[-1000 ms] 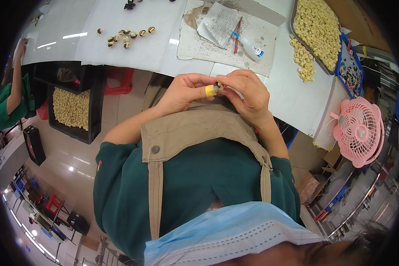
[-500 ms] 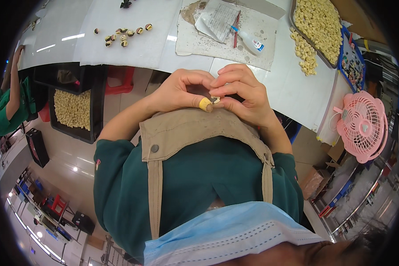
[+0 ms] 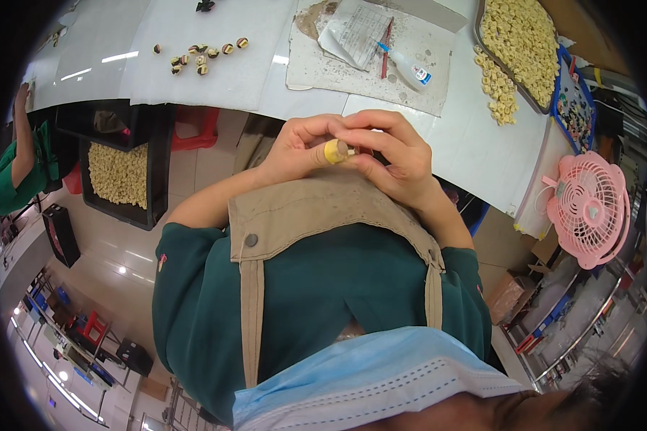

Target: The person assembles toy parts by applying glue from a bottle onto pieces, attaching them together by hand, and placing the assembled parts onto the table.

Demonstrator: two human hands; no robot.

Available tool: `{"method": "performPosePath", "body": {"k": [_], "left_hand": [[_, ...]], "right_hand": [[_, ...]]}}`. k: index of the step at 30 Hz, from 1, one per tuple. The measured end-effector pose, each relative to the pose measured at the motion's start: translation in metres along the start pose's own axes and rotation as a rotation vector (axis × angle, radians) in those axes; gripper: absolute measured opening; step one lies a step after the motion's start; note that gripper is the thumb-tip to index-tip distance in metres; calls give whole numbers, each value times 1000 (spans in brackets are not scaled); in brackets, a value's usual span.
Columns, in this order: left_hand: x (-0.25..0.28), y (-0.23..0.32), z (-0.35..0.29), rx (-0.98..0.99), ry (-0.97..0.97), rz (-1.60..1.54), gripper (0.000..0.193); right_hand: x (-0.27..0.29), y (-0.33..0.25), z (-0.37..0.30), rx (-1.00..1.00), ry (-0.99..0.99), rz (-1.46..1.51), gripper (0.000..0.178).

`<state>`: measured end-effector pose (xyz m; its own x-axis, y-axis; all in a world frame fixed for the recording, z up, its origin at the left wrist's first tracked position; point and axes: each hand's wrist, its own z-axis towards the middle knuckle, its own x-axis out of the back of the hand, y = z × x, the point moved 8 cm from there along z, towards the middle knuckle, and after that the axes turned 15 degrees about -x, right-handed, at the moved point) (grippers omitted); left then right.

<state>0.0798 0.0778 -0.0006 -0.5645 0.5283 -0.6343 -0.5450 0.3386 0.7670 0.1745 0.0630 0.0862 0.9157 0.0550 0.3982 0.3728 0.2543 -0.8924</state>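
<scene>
My left hand [image 3: 300, 152] and my right hand [image 3: 404, 159] meet fingertip to fingertip above the brown apron, close to the table's near edge. Yellow tape wraps my left thumb [image 3: 334, 151]. Pinched between the fingers of both hands is a small cream piece [image 3: 351, 151], mostly covered by the taped thumb. Beyond the hands, on a white sheet, lie several small dark-and-cream striped pieces [image 3: 202, 60]. A white glue bottle [image 3: 412, 72] with a blue tip lies on a stained board [image 3: 316, 70], beside a thin red stick [image 3: 385, 52] and a printed paper [image 3: 352, 36].
At the far right a tray [image 3: 476, 25] is heaped with small cream pieces, some spilled [image 3: 497, 90] beside it. A blue tray [image 3: 592, 118] of small parts and a pink fan [image 3: 589, 208] stand right. Left below is a black crate [image 3: 156, 194]; a co-worker's arm [image 3: 23, 136] shows.
Both hands have lifted slightly away from the apron toward the table, still together. The small piece is now more hidden behind the taped thumb.
</scene>
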Motion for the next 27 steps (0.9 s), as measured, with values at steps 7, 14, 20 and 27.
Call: {"method": "performPosePath", "body": {"k": [7,14,20,27], "left_hand": [[-2,0,3,-35,17,-228,20],[-13,-4,1,92,-17,-315,28],[-10,-16,-5,212,8,-549,37],[-12,-20,-6,230,43,-614,40]], "right_hand": [[2,2,-7,202,172,-25,36],[10,-4,-5,139,125,-50,36],[11,-1,0,31,136,-13,36],[11,4,-3,41,153,26,37]]}}
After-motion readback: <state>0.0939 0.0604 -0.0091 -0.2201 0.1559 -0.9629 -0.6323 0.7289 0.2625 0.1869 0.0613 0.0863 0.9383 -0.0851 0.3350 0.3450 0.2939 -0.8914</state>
